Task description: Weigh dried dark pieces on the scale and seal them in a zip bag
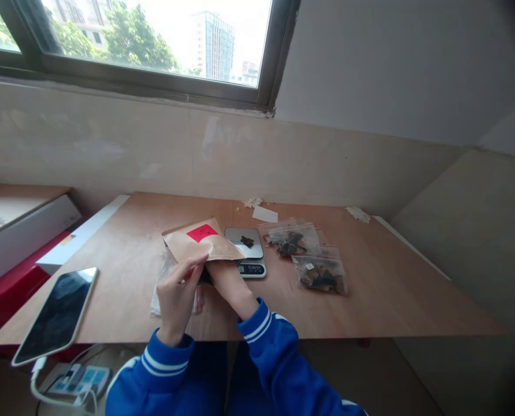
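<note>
Nearest, at the bottom centre of the frame, we log two blue sleeves [266, 352] with white stripes. The left hand [177, 301] and the right hand [226, 283] are together over the worktop [382, 283], the left hand's fingers [192, 267] pinching the lower edge of a kraft paper pouch [192, 245] with a red label [202, 233]. The right hand's fingers pass behind the pouch, so we cannot tell their grip. Under the hands lies a clear plastic bag [164, 283].

At lower left we list a power strip [79, 379] with a white cable [38, 384] below the worktop, then a smartphone [55, 315] lying face up on the worktop.

Just beyond the pouch stands a digital scale [244, 251] bearing a dark dried piece [247, 241]. To its right lie two zip bags of dark dried pieces [292, 240] [320, 275].

Farther back we note paper scraps [252, 203] and a white slip [265, 214]. A window [153, 40] closes the entry at the upper left.
</note>
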A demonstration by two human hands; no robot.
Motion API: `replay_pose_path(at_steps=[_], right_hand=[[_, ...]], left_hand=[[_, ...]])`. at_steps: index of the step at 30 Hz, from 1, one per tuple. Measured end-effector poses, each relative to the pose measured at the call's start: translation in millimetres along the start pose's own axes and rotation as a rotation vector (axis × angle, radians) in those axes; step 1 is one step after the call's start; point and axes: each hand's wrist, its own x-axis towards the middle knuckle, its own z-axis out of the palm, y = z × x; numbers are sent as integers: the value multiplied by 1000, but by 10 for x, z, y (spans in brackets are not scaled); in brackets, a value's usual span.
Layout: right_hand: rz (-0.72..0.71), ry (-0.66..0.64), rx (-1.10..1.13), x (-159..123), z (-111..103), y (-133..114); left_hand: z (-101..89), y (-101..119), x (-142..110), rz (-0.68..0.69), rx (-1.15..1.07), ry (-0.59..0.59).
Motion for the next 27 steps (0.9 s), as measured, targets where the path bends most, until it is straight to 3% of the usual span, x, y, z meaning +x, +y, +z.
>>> replay_pose_path(at_steps=[7, 14, 19, 24, 27], right_hand=[[23, 2, 16, -171, -128, 63], [-119, 133, -8, -281, -10, 235], [-140, 173, -93, -240, 125, 348], [-133, 187, -88, -166, 128, 496], [-138, 269, -36, -147, 127, 597]], left_hand=[[-3, -11, 70, -17, -14, -22], [49, -21, 131, -16, -27, -35], [119, -45, 186, -23, -36, -57], [193, -35, 305, 25, 9, -38], [239, -31, 383, 40, 15, -25]])
